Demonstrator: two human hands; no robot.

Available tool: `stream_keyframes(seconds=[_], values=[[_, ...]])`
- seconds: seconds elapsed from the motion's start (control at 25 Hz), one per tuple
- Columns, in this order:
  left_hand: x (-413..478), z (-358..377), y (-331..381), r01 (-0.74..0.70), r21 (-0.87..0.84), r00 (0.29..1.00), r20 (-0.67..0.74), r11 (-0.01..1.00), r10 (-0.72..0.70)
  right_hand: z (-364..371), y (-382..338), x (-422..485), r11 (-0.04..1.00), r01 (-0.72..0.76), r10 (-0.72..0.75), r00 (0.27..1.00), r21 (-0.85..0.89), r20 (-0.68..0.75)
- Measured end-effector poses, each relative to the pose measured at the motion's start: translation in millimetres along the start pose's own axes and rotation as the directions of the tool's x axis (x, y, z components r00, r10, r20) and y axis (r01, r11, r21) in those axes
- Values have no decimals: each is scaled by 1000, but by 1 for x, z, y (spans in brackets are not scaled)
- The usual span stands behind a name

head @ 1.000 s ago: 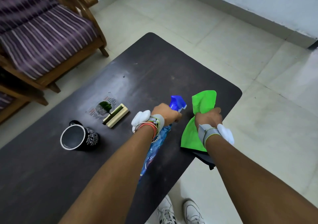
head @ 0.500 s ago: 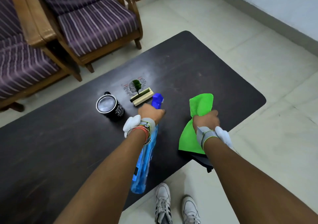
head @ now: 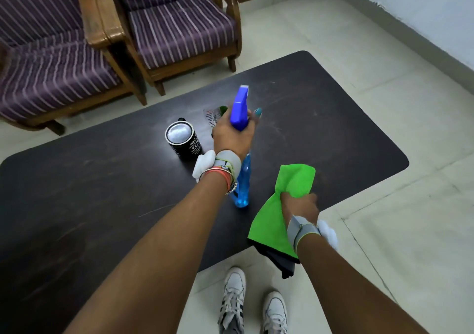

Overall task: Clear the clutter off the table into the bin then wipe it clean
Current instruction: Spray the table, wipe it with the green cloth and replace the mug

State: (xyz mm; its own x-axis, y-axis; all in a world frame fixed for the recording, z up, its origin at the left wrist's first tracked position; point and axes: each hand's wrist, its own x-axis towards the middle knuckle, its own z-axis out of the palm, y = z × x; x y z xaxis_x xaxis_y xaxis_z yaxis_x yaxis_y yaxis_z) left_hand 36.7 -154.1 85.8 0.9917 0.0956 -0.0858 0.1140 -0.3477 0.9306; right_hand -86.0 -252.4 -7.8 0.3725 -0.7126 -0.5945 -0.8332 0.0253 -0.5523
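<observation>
Currently, the right hand [head: 298, 205] clamps the cloth [head: 269, 228] at lower centre-right, over the tabletop [head: 333, 133] edge. The left hand [head: 232, 141] grips the bottle [head: 239, 113] at centre. Aim the nozzle at bare surface, since the mug [head: 183, 141] beyond is not yet cleared.

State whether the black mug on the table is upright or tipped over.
Upright. The black mug stands on its base on the table, with its round rim facing up.
</observation>
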Motion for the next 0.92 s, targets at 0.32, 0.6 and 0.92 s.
stream_keyframes(seconds=[0.32, 0.6, 0.92], values=[[-2, -3, -27, 5, -127, 999, 53, 992, 2, 60, 40, -41, 993, 18, -42, 977, 117, 207], [-20, -70, -68, 42, 124, 992, 111, 991, -56, 112, 39, -75, 993, 79, -109, 916, 93, 386], [-13, -201, -170, 10, 315, 987, -158, 949, 42, 240, -56, -129, 876, -39, -338, 661, 480, 670]])
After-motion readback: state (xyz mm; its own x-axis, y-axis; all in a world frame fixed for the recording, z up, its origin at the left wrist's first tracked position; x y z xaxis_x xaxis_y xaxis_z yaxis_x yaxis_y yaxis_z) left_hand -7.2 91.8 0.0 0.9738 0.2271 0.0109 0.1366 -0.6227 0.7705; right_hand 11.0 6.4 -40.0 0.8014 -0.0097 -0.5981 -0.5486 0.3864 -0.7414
